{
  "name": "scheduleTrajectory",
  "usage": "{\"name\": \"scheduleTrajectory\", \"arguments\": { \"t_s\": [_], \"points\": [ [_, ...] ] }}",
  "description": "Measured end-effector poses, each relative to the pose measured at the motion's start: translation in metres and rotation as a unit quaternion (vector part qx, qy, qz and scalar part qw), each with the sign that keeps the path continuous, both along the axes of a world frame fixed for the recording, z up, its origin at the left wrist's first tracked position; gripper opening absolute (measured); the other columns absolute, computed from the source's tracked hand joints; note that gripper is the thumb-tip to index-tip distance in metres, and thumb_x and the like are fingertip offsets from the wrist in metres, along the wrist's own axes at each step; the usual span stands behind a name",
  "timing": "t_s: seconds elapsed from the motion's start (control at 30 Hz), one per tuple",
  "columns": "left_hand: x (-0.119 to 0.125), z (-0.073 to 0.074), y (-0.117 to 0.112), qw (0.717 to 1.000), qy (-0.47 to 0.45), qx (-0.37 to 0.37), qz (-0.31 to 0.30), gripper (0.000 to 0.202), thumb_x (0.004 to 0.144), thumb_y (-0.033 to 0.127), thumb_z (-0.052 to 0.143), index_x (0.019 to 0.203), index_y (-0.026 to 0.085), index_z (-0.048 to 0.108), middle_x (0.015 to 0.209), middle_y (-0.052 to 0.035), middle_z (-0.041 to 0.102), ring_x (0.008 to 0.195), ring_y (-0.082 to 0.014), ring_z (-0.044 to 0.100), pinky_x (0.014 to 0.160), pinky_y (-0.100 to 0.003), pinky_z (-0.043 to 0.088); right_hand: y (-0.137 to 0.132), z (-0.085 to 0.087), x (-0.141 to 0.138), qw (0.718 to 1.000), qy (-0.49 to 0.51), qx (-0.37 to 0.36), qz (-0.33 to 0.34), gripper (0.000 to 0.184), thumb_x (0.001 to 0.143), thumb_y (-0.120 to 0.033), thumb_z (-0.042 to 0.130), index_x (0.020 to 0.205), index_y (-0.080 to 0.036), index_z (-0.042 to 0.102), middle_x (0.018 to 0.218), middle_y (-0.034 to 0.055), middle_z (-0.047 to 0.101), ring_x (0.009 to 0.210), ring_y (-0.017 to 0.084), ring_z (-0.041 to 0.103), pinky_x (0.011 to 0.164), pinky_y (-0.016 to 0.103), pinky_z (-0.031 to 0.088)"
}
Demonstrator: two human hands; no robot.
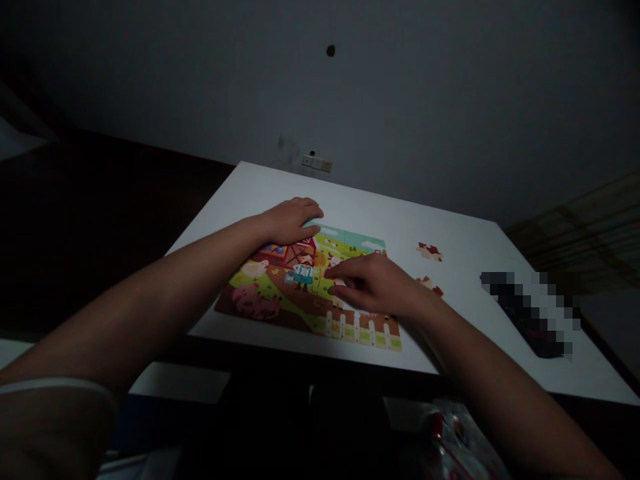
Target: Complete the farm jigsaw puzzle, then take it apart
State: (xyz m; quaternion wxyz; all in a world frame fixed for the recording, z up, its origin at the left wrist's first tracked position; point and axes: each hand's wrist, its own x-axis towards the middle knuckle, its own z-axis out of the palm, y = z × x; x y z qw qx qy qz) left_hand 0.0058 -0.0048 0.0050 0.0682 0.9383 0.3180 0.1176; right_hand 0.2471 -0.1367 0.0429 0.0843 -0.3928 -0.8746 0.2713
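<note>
Assembling seemed under way: puzzle (306, 293) lay on counter (370, 207), left hand (294, 219) loosely spread at its far edge, right hand (377, 283) half-curled over it, grip unclear. Next, loose pieces (430, 252) likely needed placing.

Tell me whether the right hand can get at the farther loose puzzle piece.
Probably yes: the right hand is at the puzzle, and the farther loose piece lies uncovered on the table, with nothing seen between them.
</note>
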Motion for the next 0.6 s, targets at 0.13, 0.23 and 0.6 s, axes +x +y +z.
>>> {"name": "scheduleTrajectory", "arguments": {
  "t_s": [0.13,0.23,0.6],
  "points": [
    [0.0003,0.0,0.0007,1.0,-0.004,0.0,-0.006,0.046,0.101,0.042,0.045,0.137,0.016,0.056,0.144,-0.013,0.055,0.133,-0.0262,0.049,0.115,-0.041,0.035,0.0016,-0.0012,0.0017,0.999,0.01,-0.005,0.033,0.023,0.093,-0.036,0.066,0.114,-0.033,0.075,0.102,0.0062,0.073,0.092,0.023,0.066,0.079,0.037,0.048],
    [0.0004,-0.0007,0.0011,1.0,-0.005,-0.002,-0.003,0.046,0.101,0.042,0.046,0.138,0.017,0.056,0.145,-0.0122,0.055,0.133,-0.0265,0.049,0.115,-0.041,0.035,0.0023,-0.0012,0.0024,0.999,0.013,0.001,0.039,0.024,0.095,-0.037,0.065,0.117,-0.034,0.074,0.105,0.0066,0.074,0.095,0.024,0.066,0.084,0.04,0.05],
    [-0.0003,-0.0027,0.003,1.0,-0.006,0.006,-0.009,0.047,0.101,0.043,0.045,0.138,0.016,0.056,0.144,-0.0133,0.055,0.132,-0.0266,0.049,0.114,-0.041,0.036,0.0021,-0.0009,0.0028,0.998,0.001,0.016,0.052,0.026,0.096,-0.035,0.064,0.12,-0.03,0.073,0.11,0.0082,0.072,0.098,0.024,0.064,0.091,0.041,0.048]
  ]
}}
